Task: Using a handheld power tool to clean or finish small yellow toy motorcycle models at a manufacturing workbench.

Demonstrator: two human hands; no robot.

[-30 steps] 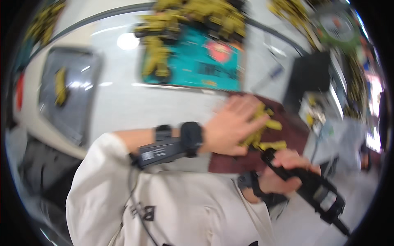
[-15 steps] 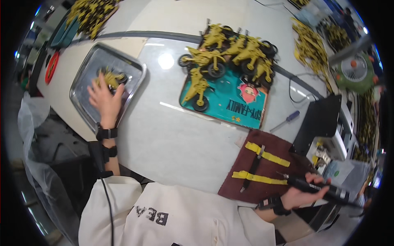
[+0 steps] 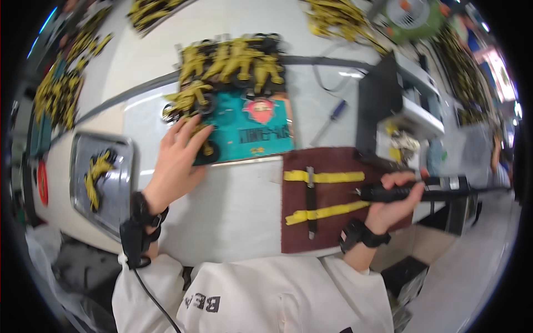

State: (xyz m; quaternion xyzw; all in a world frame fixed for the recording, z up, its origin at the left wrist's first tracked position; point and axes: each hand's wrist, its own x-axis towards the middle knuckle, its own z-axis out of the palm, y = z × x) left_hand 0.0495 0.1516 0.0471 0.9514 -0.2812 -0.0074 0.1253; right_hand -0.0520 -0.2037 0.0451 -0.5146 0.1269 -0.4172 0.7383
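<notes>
My left hand (image 3: pixel 179 156) reaches over a yellow-and-black toy motorcycle (image 3: pixel 207 149) at the near left corner of a teal printed board (image 3: pixel 255 136). Its fingers are stretched out and hide much of the toy; a firm grip does not show. Several more toy motorcycles (image 3: pixel 239 61) stand crowded along the board's far side. At the right, my right hand (image 3: pixel 401 201) is closed round a black electric screwdriver (image 3: pixel 388 192). The driver's tip points left over a maroon cloth (image 3: pixel 297 240), where two yellow strips (image 3: pixel 327 176) are crossed by a black strap (image 3: pixel 311 197).
A metal tray (image 3: pixel 129 166) at the left holds one toy motorcycle (image 3: pixel 99 176). A hand screwdriver (image 3: pixel 332 117) lies beyond the cloth. Beside it stands a black panel (image 3: pixel 378 111) with a white box (image 3: pixel 413 125). Yellow parts (image 3: pixel 344 22) are heaped at the back, near a green fan (image 3: pixel 413 19).
My left hand has left the toy in the metal tray and moved right to the motorcycle on the board's corner. My right hand still holds the electric screwdriver. The whole view has shifted.
</notes>
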